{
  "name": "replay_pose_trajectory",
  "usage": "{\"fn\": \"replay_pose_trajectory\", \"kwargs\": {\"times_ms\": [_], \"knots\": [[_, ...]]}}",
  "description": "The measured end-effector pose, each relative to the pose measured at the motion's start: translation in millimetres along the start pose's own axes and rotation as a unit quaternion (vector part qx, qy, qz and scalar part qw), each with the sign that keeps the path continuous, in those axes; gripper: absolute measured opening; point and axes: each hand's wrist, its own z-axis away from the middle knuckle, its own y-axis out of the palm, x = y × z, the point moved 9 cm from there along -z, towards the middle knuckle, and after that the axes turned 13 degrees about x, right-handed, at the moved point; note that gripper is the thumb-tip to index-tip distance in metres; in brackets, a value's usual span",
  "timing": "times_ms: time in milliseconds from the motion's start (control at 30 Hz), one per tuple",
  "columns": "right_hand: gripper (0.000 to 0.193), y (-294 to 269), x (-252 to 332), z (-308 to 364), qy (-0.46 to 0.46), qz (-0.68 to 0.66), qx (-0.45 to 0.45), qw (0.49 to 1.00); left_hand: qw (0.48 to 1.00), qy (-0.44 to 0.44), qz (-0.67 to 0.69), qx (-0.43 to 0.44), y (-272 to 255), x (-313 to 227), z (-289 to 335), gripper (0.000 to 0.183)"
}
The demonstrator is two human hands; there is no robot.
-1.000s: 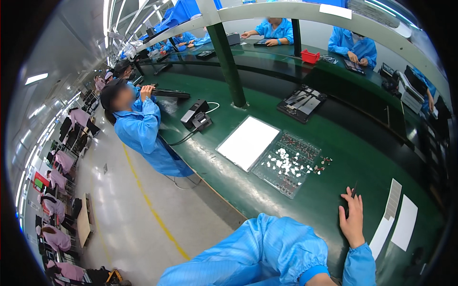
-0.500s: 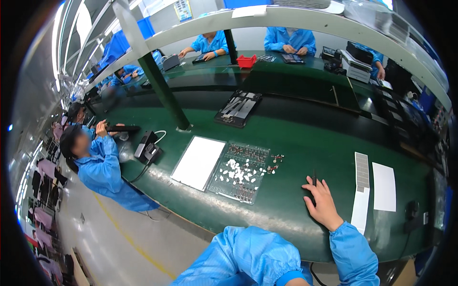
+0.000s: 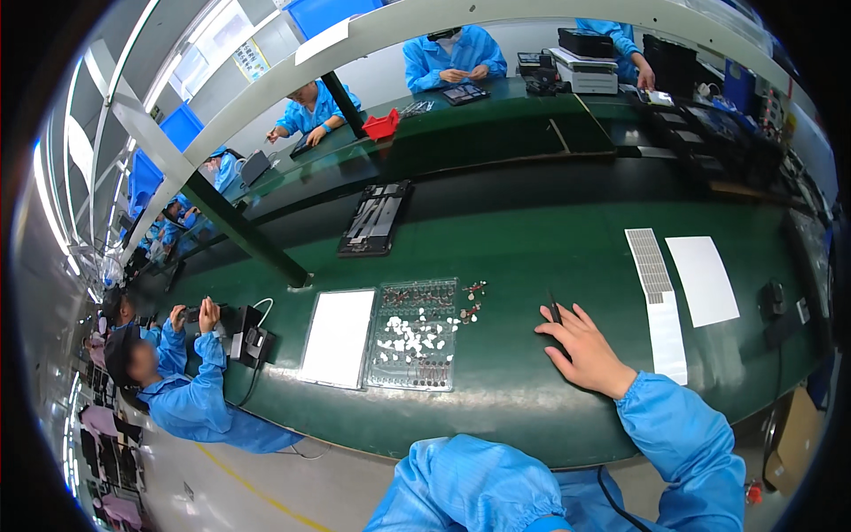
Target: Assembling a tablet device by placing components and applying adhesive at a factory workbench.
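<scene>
My right hand rests on the green bench with its fingers spread. A slim black pointed tool is held between its fingers; I cannot tell whether it is tweezers or a pen. My left arm, in its blue sleeve, bends across the lower middle, and the hand itself is out of the picture. Left of my right hand lies a clear plastic tray with small dark parts in rows and many white scraps on top. A few small reddish-brown parts lie loose beside it. A white sheet adjoins the tray.
To the right lie a strip of grey labels and a white paper. An opened tablet lies farther back. A green post rises at left, near a black device and a co-worker. Other people work across the bench.
The view has turned, so the bench things sit farther left. My right hand stays on the bench with the tool; the bit of left wrist seen before has left the picture.
</scene>
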Motion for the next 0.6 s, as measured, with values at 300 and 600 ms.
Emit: {"fn": "replay_pose_trajectory", "kwargs": {"times_ms": [300,600], "knots": [[0.032,4,2,-2,-0.005,0.002,0.004,1.0,0.994,-0.059,-0.083,0.03,3,-14,-9,0.056],[0.034,5,-3,2,-0.01,0.006,-0.003,1.0,0.979,-0.1,-0.158,0.083,-6,-30,-27,0.05]]}}
